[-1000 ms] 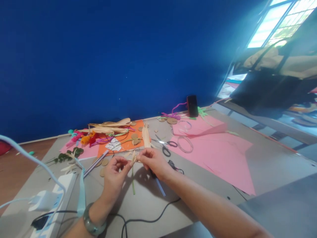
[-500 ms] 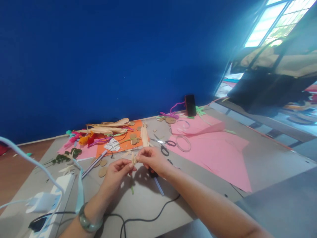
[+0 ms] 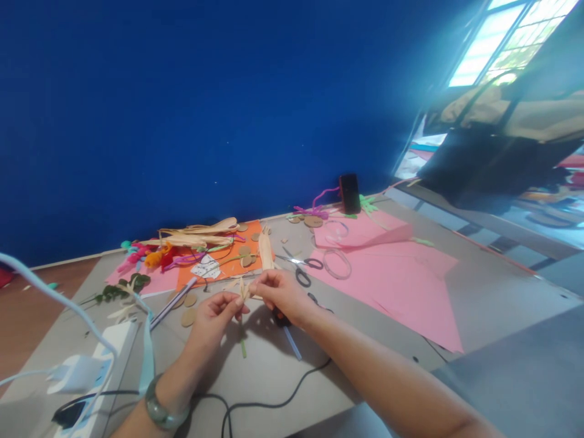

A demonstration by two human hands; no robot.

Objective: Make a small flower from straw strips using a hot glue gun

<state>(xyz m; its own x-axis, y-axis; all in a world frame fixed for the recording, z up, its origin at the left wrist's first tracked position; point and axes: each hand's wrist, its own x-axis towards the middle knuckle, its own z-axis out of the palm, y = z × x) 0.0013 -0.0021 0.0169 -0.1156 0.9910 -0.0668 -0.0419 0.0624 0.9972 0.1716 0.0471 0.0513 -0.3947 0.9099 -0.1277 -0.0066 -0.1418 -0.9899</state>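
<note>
Pale straw-coloured husk strips (image 3: 245, 290), loosely gathered, are pinched between my two hands above the table. My left hand (image 3: 218, 313) closes thumb and fingers on their lower end, and a green stem (image 3: 243, 348) shows beneath it. From the other side my right hand (image 3: 281, 295) pinches the strips with thumb and forefinger. A longer flat husk strip (image 3: 266, 249) lies just behind the right hand. Under that hand's wrist are a dark tool, mostly hidden, and a translucent glue stick (image 3: 292, 344). Scissors with black handles (image 3: 303, 267) lie half open beyond it.
Pink paper sheets (image 3: 387, 283) cover the right side. A husk bundle (image 3: 201, 233), colourful yarn pieces (image 3: 157, 255) and orange paper (image 3: 187, 272) lie at the back left. A power strip (image 3: 116, 347) with cables stands left; a black cable (image 3: 274, 404) crosses in front. A phone (image 3: 350, 193) leans on the wall.
The husk strips between my fingers look more spread and stand up a little higher. Both hands stay in nearly the same place, still pinching.
</note>
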